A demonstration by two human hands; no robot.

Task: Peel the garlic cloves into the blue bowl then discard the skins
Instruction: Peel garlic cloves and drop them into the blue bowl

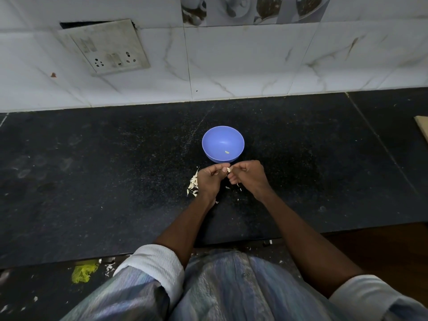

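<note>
Dark stone counter under white wall tiles, blue bowl (223, 144) with one peeled clove inside, left hand (209, 179) and right hand (249, 176) both curled, pinching a garlic clove (228, 169) just before it, liable to slip among the skins (193, 184)

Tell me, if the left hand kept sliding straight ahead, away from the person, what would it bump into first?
Probably the blue bowl. The left hand sits just short of its near wall, pinching a garlic clove with the right hand. Depth is hard to judge, so it might skim the bowl's left side.
</note>
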